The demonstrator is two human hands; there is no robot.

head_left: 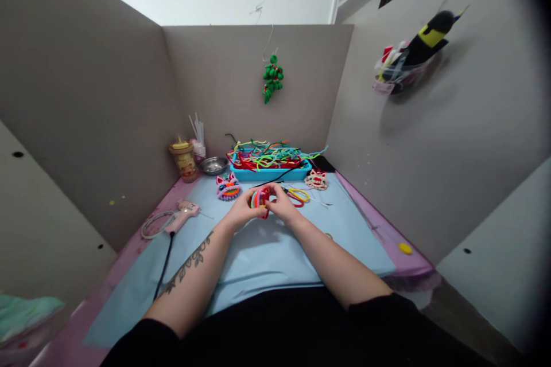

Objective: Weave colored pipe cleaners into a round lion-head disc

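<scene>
Both my hands hold a small red, pink and multicoloured pipe-cleaner craft piece (pixel 260 199) above the middle of the table. My left hand (pixel 241 211) grips its left side, and my right hand (pixel 280 204) closes on its right side. The fingers partly cover the piece. Just left of it lies a purple and orange pipe-cleaner animal head (pixel 228 187). Beyond my right hand is a cream and red animal head (pixel 317 179). Scissors with yellow and red handles (pixel 300 197) rest close by my right hand.
A blue tray (pixel 269 174) heaped with pipe cleaners stands at the back. Left are a metal bowl (pixel 214 166), a lidded cup (pixel 184 161) and a pink glue gun (pixel 183 218) with its cable. A yellow disc (pixel 405 248) lies right. Grey partitions enclose the table.
</scene>
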